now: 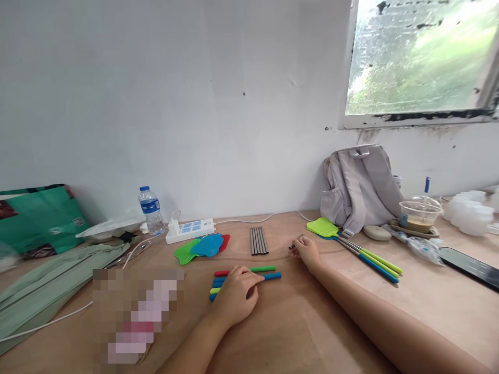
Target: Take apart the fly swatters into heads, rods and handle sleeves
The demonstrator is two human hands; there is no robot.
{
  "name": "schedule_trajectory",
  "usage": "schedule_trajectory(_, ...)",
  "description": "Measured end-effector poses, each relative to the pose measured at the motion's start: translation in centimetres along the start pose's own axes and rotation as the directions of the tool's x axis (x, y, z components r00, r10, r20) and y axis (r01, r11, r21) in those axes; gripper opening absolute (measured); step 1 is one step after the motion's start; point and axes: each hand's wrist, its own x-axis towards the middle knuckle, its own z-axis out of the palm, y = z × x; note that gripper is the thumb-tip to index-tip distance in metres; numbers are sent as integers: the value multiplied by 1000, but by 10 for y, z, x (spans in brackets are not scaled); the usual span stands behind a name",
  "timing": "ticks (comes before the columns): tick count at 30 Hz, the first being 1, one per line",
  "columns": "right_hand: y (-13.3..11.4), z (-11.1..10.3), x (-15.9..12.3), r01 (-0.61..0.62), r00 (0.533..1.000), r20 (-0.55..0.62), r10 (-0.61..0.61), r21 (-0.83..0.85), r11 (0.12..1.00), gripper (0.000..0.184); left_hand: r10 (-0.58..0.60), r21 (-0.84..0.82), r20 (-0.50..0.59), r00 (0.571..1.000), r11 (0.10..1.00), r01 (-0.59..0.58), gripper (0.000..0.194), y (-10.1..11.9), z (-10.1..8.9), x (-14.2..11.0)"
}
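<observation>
My left hand lies palm down over a group of coloured plastic handles. The fingers are stretched across a red handle, a green handle and a blue handle, with more handles partly hidden beneath. To the right, my right hand is closed around a short, thin metal tube, mostly covered by the fingers; a dark end shows. Between and beyond the hands, several metal tubes lie side by side. Fly swatter heads in green, blue and red overlap at the left.
Assembled fly swatters lie right of my right forearm, near a grey backpack, a cup and a phone. A power strip and water bottle stand by the wall. Green fabric covers the left side.
</observation>
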Motion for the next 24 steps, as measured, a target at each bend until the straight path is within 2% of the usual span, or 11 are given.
schedule_trajectory(4,0,-7,-21,-22,997,-75,36,186,982,36,46,-14,68,997,999,-45,37,4,3,-2)
schedule_trajectory(7,0,-15,-42,-45,994,-83,70,279,959,38,88,-21,83,993,996,-87,35,6,6,-3)
schedule_trajectory(12,-7,-24,-67,-233,961,-14,276,494,838,27,117,-2,21,993,993,-117,37,9,4,-2)
schedule_trajectory(14,-12,-25,-71,-283,950,37,310,516,808,22,85,32,-29,996,996,-84,36,8,3,0)
schedule_trajectory(18,-18,-20,-72,-296,954,110,280,516,804,15,-7,112,-110,994,994,19,32,3,1,2)
schedule_trajectory(21,-19,-17,-72,-301,953,130,272,482,823,12,-49,170,-104,993,983,67,27,1,0,2)
schedule_trajectory(24,-18,-17,-71,-320,945,97,311,454,831,13,-62,169,-56,997,983,71,24,3,-1,1)
